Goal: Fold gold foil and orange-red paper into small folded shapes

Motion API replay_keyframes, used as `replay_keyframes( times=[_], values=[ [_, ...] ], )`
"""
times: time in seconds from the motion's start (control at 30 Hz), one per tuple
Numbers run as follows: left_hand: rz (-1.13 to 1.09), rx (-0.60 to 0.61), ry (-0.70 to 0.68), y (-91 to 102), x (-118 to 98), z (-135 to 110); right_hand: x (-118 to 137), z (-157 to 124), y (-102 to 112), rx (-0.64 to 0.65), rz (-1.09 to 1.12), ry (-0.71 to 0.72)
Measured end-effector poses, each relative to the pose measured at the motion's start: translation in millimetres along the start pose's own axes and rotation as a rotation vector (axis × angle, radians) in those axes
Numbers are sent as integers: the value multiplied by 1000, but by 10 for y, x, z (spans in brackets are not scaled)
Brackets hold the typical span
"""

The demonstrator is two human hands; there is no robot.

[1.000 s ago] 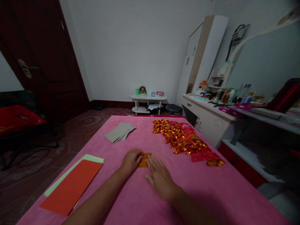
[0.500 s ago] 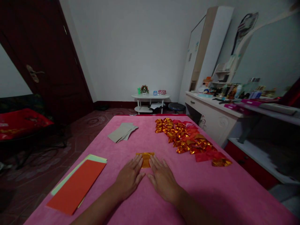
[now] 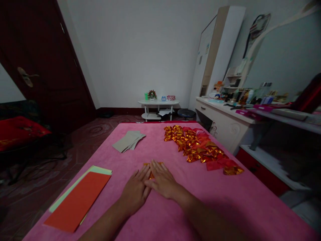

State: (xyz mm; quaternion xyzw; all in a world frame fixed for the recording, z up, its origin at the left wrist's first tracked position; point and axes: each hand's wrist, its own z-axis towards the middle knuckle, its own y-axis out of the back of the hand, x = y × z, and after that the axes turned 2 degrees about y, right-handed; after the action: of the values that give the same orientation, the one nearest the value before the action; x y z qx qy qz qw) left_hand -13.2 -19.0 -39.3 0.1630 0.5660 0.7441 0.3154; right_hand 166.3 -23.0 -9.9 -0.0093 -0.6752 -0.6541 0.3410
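A small piece of gold foil paper [image 3: 151, 176] lies flat on the pink cloth, mostly hidden beneath my hands. My left hand [image 3: 136, 187] rests on its left side with the fingers stretched out. Over the middle and right of the foil lies my right hand [image 3: 162, 179], flat, its fingers extended and its thumb reaching toward the left hand. To the right, several folded gold foil pieces [image 3: 194, 147] sit in rows, with red ones [image 3: 215, 164] among them.
Orange sheets [image 3: 80, 201] lie on pale green sheets [image 3: 56, 205] at the left of the pink-covered table [image 3: 200, 214]. Grey paper sheets [image 3: 126, 142] are fanned out farther back. A white dressing table [image 3: 223, 117] with bottles stands to the right.
My right hand has slid left across the gold foil, close against my left hand, covering more of it. The camera view has shifted slightly.
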Motion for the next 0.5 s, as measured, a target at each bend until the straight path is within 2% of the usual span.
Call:
replay_keyframes(
  times=[0.1, 0.23, 0.37, 0.5],
  values=[
    [-22, 15, 24, 75, -16, 44, -178, -158, 91, -5, -83, -25],
    [-52, 11, 66, 202, -52, 190, -223, -213, 88, -92, -109, -36],
    [2, 33, 63, 294, -139, 380, -264, -192, 16, -205, -35, -36],
    [40, -6, -13, 223, -175, 451, -376, -181, -32, -369, 122, -1]
  ],
)
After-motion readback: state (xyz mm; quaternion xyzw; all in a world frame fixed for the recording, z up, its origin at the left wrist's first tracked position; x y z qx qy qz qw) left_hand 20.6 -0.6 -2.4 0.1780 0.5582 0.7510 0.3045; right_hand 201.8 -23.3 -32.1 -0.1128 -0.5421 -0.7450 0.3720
